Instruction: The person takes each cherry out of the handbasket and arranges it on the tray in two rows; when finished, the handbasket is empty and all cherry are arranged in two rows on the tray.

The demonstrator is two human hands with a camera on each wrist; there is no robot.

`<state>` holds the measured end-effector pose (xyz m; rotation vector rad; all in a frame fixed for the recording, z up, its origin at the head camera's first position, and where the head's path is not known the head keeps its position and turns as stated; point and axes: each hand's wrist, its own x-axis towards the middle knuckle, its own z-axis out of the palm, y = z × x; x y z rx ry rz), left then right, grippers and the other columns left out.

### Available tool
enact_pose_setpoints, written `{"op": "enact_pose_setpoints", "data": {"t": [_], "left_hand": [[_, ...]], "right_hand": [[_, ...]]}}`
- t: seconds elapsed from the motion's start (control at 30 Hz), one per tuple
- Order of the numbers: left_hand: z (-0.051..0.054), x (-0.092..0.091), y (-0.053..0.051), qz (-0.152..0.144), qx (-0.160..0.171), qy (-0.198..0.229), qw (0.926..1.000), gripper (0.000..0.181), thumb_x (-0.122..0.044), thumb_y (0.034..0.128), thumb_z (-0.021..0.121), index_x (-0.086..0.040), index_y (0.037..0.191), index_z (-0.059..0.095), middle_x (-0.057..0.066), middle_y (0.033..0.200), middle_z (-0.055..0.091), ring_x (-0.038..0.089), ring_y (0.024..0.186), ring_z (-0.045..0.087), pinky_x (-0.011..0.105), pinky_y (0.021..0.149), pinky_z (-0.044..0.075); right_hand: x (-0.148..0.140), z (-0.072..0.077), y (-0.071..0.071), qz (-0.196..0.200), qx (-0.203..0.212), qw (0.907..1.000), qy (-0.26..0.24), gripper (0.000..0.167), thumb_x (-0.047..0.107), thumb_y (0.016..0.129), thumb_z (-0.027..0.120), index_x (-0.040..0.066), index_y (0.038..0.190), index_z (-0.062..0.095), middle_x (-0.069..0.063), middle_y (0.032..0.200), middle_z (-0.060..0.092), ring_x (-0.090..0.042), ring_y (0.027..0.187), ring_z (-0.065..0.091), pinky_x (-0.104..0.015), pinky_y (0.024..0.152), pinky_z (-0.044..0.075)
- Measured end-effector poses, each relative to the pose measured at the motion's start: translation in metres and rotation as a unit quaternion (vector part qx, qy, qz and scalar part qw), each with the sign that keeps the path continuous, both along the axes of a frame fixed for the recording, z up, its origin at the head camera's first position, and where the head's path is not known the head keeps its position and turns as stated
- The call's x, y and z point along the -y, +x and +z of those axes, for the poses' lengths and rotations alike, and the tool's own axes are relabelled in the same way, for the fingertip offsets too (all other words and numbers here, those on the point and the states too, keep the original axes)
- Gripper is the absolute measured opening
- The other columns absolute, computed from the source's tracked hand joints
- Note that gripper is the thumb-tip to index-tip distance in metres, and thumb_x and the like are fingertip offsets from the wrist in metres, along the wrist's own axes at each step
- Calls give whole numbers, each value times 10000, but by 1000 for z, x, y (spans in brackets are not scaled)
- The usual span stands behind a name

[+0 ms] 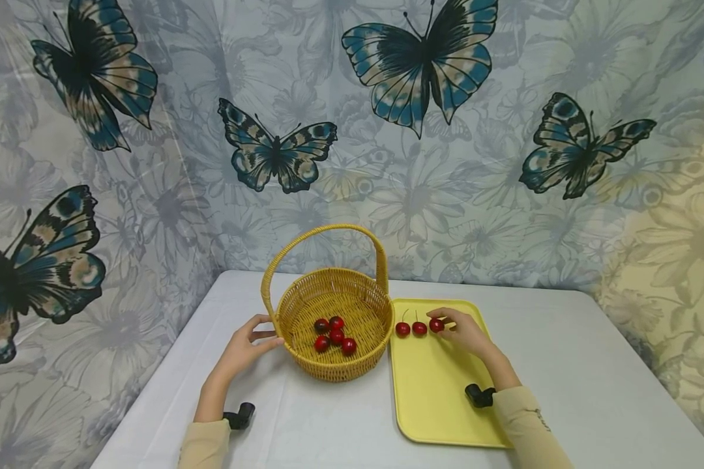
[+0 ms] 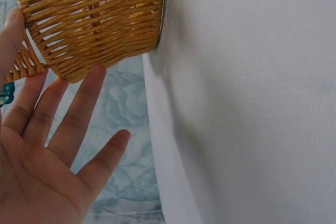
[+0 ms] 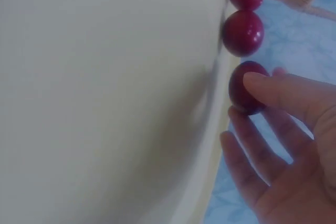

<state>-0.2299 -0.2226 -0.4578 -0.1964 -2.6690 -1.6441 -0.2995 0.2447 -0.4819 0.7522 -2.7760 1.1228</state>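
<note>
A yellow wicker basket with a tall arched handle holds several dark red cherries on its bottom. At its left side, my left hand touches the basket wall with fingers spread and fairly straight, as the left wrist view also shows on the weave. My right hand pinches a cherry between thumb and fingers at the far end of the yellow tray. Two more cherries with stems, one at the left and one in the middle, lie beside it in a row.
Right of the basket, the tray lies lengthwise on a white-covered table. Behind stands a patterned cloth backdrop with butterflies. A black wrist camera is strapped to the left wrist and another to the right wrist.
</note>
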Motion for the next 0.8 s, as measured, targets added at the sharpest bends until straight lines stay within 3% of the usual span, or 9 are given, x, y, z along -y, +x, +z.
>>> {"op": "enact_pose_setpoints", "data": {"t": [0.13,0.23,0.5,0.8], "left_hand": [[-15,6,-8,21,-50,-95,9999,536,-335,801,724,-142,1253,511,115,1322,505,325,1127,569,617,980,338],[-20,8,-11,14,-91,-129,9999,549,-377,789,725,-163,1247,512,108,1307,521,301,1116,581,614,978,342],[-19,8,-11,2,-20,-26,10000,571,-409,768,736,-172,1240,519,78,1303,523,288,1116,584,599,985,349],[-20,9,-11,-37,-65,-56,10000,585,-404,777,728,-152,1256,508,98,1303,527,303,1122,578,588,968,374]], "right_hand": [[-1,-3,0,39,53,9999,-87,393,-92,816,616,0,1197,580,-194,1195,581,-376,1022,567,-489,810,507],[-1,-4,-1,80,29,9999,-89,395,-109,806,614,-4,1185,586,-205,1188,583,-394,1014,571,-499,817,503],[-1,-7,-5,130,94,9999,56,405,-133,799,602,-10,1185,585,-217,1180,584,-420,1014,573,-493,817,505],[1,-7,-6,296,170,9993,123,507,-129,807,583,-3,1291,499,-234,1166,582,-403,1050,563,-492,856,491]]}}
